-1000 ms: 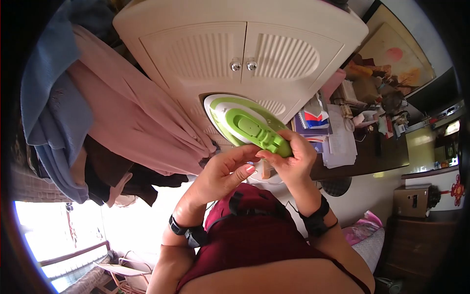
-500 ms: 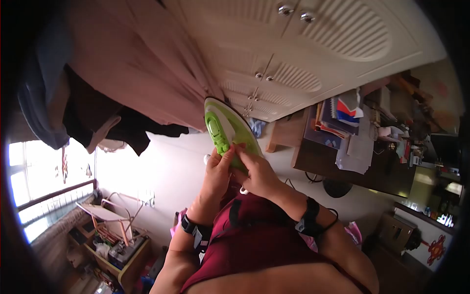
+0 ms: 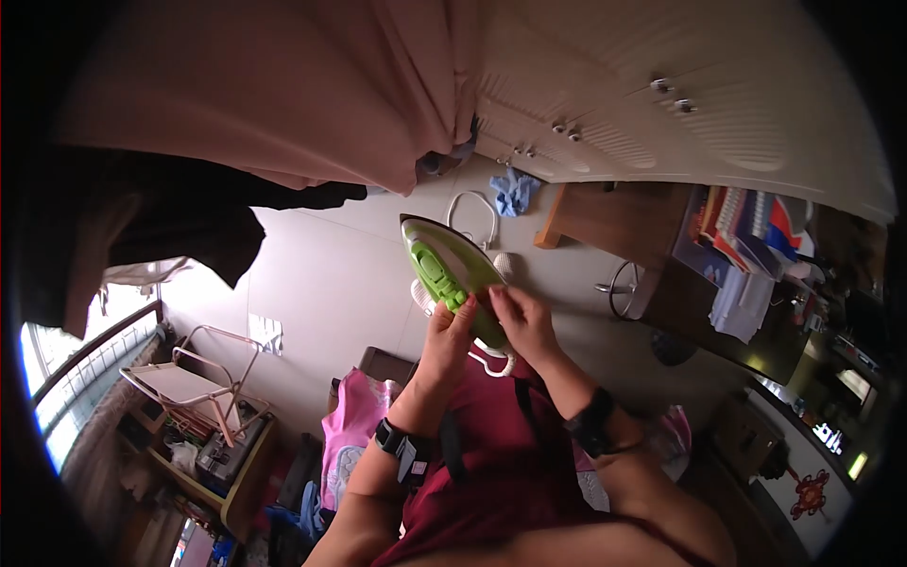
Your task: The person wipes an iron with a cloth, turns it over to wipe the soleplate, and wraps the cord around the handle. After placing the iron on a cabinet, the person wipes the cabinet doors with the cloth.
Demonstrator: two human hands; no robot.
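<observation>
A green and white iron [image 3: 460, 267] is held in front of the body, its pointed tip up and to the left. My left hand [image 3: 447, 342] grips its lower left side, with the thumb by the green controls. My right hand [image 3: 525, 323] has its fingers closed at the iron's right edge; its fingertips are partly hidden. A white cord [image 3: 493, 361] curves below the iron, near both hands. Dark bands are worn on both forearms.
Pink cloth [image 3: 378, 94] and dark clothes [image 3: 189, 213] hang at upper left. White cabinets [image 3: 718, 76] fill the upper right, above a desk [image 3: 652, 227] with papers [image 3: 742, 304]. Blue cloth [image 3: 514, 192] lies on the floor. A folding chair [image 3: 194, 378] stands at lower left.
The view has tilted, showing more floor, the blue cloth and the feet. The iron sits slightly lower and farther right, and my right hand has shifted right along its edge.
</observation>
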